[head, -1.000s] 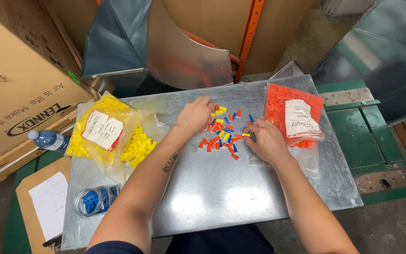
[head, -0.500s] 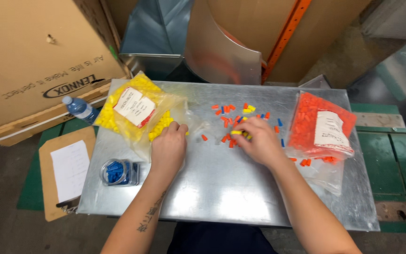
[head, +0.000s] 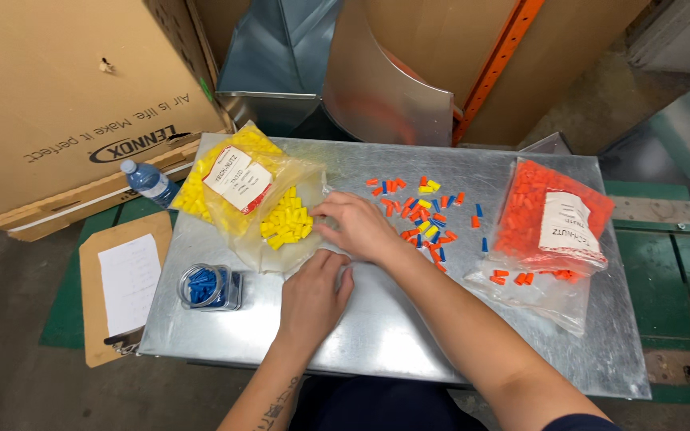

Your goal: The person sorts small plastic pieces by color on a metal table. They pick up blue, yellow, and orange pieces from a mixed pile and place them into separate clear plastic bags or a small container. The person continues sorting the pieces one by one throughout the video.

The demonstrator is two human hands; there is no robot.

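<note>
Head view — my hands and the sorting sheet.
My left hand (head: 311, 297): flat, fingers loosely spread, resting on the metal sheet (head: 377, 335) at the edge of the clear bag of yellow connectors (head: 285, 219), gripping nothing.
My right hand (head: 358, 227): reaching across, fingertips at the bag's mouth; whether it pinches anything I cannot tell.
Mixed loose connectors (head: 421, 214): scattered just right of my right hand.
Orange bag (head: 549, 215): far right.
Jar of blue connectors (head: 209, 287): near left — beside the clipboard (head: 125, 283).

one head-worn view looks steeply down from close above the metal counter (head: 473, 343), facing forward toward cardboard boxes (head: 57, 96) and sheet-metal ducting (head: 377, 88) behind it; floor shows along both sides.
</note>
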